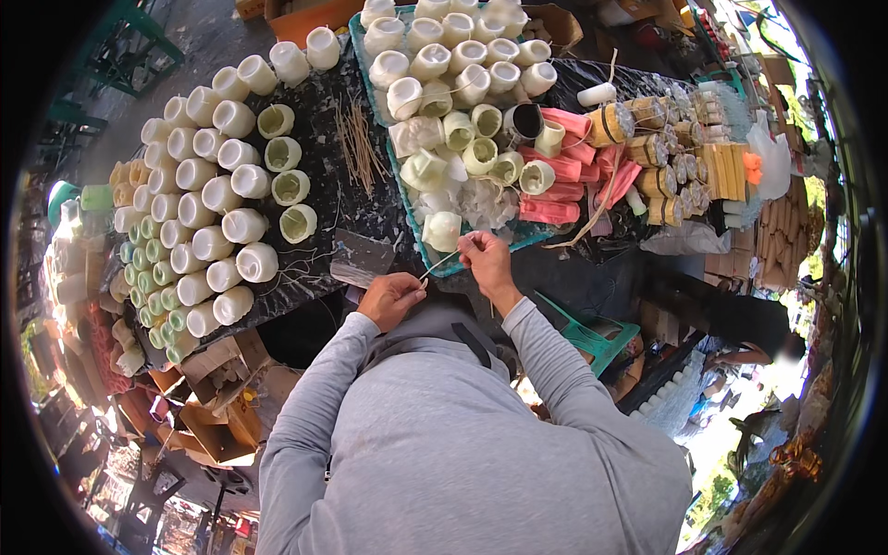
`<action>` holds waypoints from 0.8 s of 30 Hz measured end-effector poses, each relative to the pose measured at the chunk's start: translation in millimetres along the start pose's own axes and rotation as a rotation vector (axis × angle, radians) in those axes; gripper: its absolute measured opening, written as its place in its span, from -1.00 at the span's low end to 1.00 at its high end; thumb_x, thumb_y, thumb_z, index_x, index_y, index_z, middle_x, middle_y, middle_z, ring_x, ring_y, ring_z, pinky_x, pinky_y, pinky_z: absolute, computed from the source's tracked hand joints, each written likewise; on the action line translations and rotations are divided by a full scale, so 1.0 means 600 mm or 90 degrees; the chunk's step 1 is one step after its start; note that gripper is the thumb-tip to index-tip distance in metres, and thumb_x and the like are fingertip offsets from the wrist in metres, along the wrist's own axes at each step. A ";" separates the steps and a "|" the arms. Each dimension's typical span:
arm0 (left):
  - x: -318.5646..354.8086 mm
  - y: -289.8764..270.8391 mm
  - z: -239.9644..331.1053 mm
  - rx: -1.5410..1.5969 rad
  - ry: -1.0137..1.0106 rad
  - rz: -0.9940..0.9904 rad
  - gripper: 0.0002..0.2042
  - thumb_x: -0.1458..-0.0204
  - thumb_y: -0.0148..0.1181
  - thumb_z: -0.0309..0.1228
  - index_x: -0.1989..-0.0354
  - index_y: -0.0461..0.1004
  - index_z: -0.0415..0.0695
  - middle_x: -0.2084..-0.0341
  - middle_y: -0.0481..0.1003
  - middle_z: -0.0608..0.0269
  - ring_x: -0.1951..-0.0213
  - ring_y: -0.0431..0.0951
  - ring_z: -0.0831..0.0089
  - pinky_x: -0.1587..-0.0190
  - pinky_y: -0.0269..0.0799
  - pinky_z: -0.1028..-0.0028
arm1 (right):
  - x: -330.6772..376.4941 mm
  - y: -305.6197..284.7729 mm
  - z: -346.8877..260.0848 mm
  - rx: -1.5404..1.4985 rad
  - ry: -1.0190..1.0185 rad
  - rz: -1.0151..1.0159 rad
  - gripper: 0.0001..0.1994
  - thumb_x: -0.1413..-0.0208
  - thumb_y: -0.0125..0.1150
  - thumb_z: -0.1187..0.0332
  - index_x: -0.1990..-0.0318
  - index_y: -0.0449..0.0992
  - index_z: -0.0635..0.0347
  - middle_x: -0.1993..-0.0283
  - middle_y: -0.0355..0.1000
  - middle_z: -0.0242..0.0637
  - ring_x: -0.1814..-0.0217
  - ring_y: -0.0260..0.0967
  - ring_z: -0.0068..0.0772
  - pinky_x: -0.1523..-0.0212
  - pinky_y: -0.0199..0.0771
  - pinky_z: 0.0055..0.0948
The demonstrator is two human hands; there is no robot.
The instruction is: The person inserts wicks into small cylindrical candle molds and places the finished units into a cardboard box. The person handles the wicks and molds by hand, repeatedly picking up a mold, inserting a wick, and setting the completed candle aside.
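Note:
Near the front edge of the teal tray [403,190], my left hand [392,300] pinches one end of a thin pale strand [435,266] that looks like a wick. Fingers closed, my right hand [488,265] grips the strand's other end. Just beyond the strand, a whitish wax cup-shaped candle [441,231] rests at the tray's near corner, close to my right fingertips. Whether my right fingers touch it, I cannot tell. Several greenish hollow wax cups [480,155] and pale candles [431,62] fill the tray.
Rows of white candles [195,174] stand on the black-covered table at left, beside loose thin brown sticks [359,146]. Pink wax pieces [553,207] and yellowish bundled cylinders [610,124] lie at right. A green plastic stool [606,342] stands below, with cardboard boxes [219,430] at lower left.

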State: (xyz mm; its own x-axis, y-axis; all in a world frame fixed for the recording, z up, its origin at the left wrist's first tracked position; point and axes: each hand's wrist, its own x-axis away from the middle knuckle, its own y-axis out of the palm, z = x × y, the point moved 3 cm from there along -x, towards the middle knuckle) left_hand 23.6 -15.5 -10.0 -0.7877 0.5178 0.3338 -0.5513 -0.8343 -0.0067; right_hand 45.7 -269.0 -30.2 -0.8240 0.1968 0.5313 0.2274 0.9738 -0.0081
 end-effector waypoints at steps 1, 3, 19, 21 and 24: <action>-0.003 -0.002 0.007 -0.032 0.024 0.010 -0.83 -0.27 0.35 -0.38 0.17 0.68 -0.25 0.29 0.72 0.15 0.30 0.65 0.39 0.21 0.52 0.35 | -0.013 -0.026 0.018 0.058 -0.017 0.038 -0.89 -0.35 0.39 0.40 0.22 0.60 0.21 0.39 0.55 -0.47 0.47 0.43 -0.66 0.46 0.41 -0.58; -0.028 0.008 0.017 -0.058 0.000 0.017 -0.83 -0.26 0.36 -0.37 0.18 0.68 -0.25 0.35 0.71 0.18 0.34 0.63 0.49 0.24 0.51 0.39 | -0.063 -0.104 0.048 0.097 0.020 0.134 -0.93 -0.31 0.39 0.46 0.23 0.63 0.24 0.40 0.55 -0.47 0.46 0.45 -0.65 0.43 0.43 -0.56; -0.021 -0.002 0.133 0.042 -0.117 -0.039 -0.79 -0.34 0.32 -0.32 0.11 0.69 -0.24 0.43 0.61 0.39 0.54 0.51 0.67 0.50 0.46 0.59 | 0.117 0.066 -0.143 -0.016 0.006 -0.286 -0.85 -0.31 0.41 0.44 0.09 0.67 0.36 0.25 0.62 -0.39 0.33 0.45 -0.68 0.28 0.47 -0.59; -0.018 -0.006 0.138 0.053 -0.108 -0.045 -0.78 -0.35 0.32 -0.31 0.09 0.69 -0.25 0.40 0.63 0.38 0.49 0.54 0.67 0.47 0.50 0.59 | 0.124 0.066 -0.152 -0.029 0.027 -0.275 -0.87 -0.32 0.40 0.46 0.11 0.67 0.37 0.29 0.62 -0.39 0.37 0.43 -0.70 0.33 0.45 -0.60; -0.014 -0.003 0.144 0.050 -0.070 -0.029 -0.76 -0.36 0.31 -0.30 0.07 0.69 -0.26 0.36 0.65 0.36 0.38 0.59 0.65 0.36 0.54 0.58 | 0.130 0.062 -0.151 -0.032 0.027 -0.259 -0.87 -0.34 0.39 0.44 0.13 0.67 0.36 0.32 0.61 -0.41 0.39 0.40 -0.71 0.36 0.43 -0.62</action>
State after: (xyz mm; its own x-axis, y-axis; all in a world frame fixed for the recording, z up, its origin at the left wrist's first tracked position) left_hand 54.8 -34.4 68.5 -0.7248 0.5357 0.4333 -0.5597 -0.8245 0.0832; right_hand 36.7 -227.4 87.5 -0.8304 -0.2084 0.5168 -0.0858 0.9642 0.2510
